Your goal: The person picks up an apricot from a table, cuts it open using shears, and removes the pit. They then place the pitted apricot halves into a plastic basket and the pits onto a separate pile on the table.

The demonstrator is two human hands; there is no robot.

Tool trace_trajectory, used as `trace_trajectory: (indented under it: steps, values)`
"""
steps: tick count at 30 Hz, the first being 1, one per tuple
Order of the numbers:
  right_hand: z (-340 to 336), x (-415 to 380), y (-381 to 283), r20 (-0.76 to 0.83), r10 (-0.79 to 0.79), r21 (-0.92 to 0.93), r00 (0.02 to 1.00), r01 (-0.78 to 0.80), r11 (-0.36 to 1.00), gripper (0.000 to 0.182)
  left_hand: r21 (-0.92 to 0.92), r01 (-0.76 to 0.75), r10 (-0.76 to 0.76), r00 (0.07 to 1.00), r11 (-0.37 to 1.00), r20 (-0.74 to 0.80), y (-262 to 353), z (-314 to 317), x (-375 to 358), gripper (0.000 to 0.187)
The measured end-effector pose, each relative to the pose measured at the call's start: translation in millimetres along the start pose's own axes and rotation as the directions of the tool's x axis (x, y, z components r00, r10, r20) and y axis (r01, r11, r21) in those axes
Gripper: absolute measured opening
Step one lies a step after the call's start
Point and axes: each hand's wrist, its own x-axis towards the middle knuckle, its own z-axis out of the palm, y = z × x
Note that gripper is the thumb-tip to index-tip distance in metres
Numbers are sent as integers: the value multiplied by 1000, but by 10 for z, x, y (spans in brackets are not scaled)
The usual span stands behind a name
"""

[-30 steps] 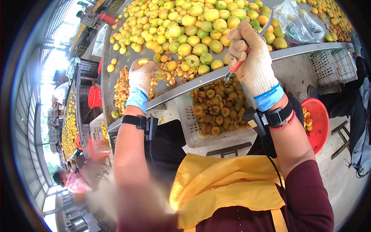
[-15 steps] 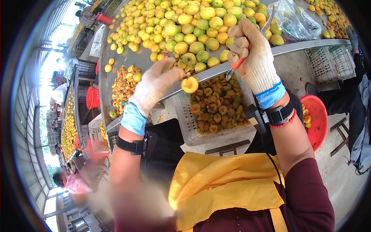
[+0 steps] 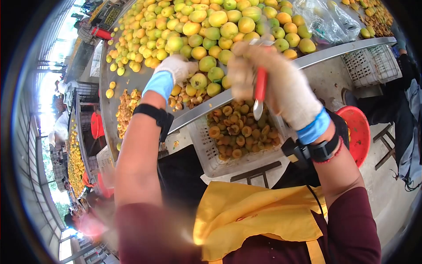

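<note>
My left hand (image 3: pixel 177 69), in a whitish glove with a blue cuff, reaches over the steel table's edge into the pile of yellow-green apricots (image 3: pixel 218 18). Its fingers curl down against the fruit; whatever they hold is hidden. My right hand (image 3: pixel 274 79), gloved alike and blurred, is closed around a red-handled knife (image 3: pixel 261 86). A rounded metal tip points down from the handle, and more blurred metal shows above the fist. Below the hands, a white plastic crate (image 3: pixel 203 147) holds many halved apricots (image 3: pixel 237 136).
The steel table rim (image 3: pixel 343 52) runs between me and the pile. Apricot scraps (image 3: pixel 127 108) lie at left on the table. A clear plastic bag (image 3: pixel 327 22) rests at upper right. A red basin (image 3: pixel 357 143) and another white crate (image 3: pixel 369 68) stand right, near a seated person's legs.
My left hand has moved up and away from the crate into the pile; the apricot half at its fingers is gone from there. My right hand has shifted left and lower, turning the knife upright.
</note>
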Motion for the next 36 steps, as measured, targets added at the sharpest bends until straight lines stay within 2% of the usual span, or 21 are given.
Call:
trace_trajectory:
  steps: [1,2,3,4,5,6,7,9,10,12,14,16,18,20,21,23,25,27,31,33,36]
  values:
    - [-133,68,169,91,117,-54,989,-113,992,26,-110,-86,82,996,990,-46,-98,42,-39,60]
    - [-35,-27,173,37,211,-188,977,-201,961,31,-217,-179,160,982,960,-101,-198,93,-53,58]
    - [22,-103,187,18,238,-240,971,-227,944,33,-538,-178,180,982,824,-49,-323,145,-36,55]
    - [58,-161,206,-2,269,-288,963,-258,922,34,-539,-178,180,982,823,-50,-482,175,21,55]
    - [88,-201,206,3,294,-297,956,-280,913,37,-882,-155,295,955,445,-19,-573,166,-32,53]
    - [112,-233,222,9,300,-293,954,-285,913,37,-999,-39,401,915,-36,-51,-652,160,-78,51]
    - [135,-261,227,13,294,-314,956,-275,909,38,-999,-44,395,917,-28,-51,-718,185,-147,51]
    - [142,-281,266,43,241,-407,970,-203,891,44,-938,-132,536,791,-322,-295,-351,182,-761,49]
    - [161,-293,296,48,235,-408,971,-196,892,44,-937,-138,538,788,-320,-300,-255,236,-922,49]
    - [226,-325,357,86,97,-526,992,-37,850,42,-856,-49,517,779,-515,-356,-95,376,-1177,50]
    - [312,-396,359,77,118,-512,990,-62,856,41,-839,-79,475,794,-538,-379,38,526,-1377,51]
    - [354,-433,395,96,34,-537,995,23,844,40,-820,-216,304,854,-530,-421,141,647,-1499,51]
    - [326,-431,455,115,-4,-573,993,69,817,43,-823,-261,281,852,-505,-443,209,745,-1602,51]
    - [248,-380,546,269,-249,-732,930,366,575,45,-783,-309,248,830,-541,-499,269,809,-1645,54]
    - [234,-377,543,268,-247,-733,931,363,575,45,-772,-360,252,800,-524,-544,297,839,-1649,58]
    - [198,-378,539,299,-277,-833,913,391,391,44,-772,-345,254,805,-534,-536,333,858,-1698,58]
    - [201,-403,508,285,-232,-839,930,359,409,44,-772,-331,258,808,-543,-529,376,879,-1731,59]
    - [197,-412,518,269,-186,-844,945,324,427,43,-767,-399,223,797,-502,-561,410,920,-1748,62]
    - [205,-428,564,282,-280,-829,918,380,411,42,-777,-438,237,781,-453,-578,348,979,-1734,67]
    - [240,-457,572,264,-289,-823,920,372,430,41,-805,-393,230,818,-446,-527,323,1001,-1726,69]
    - [238,-467,580,230,-166,-816,959,283,504,40,-833,-357,226,848,-423,-479,358,1004,-1768,71]
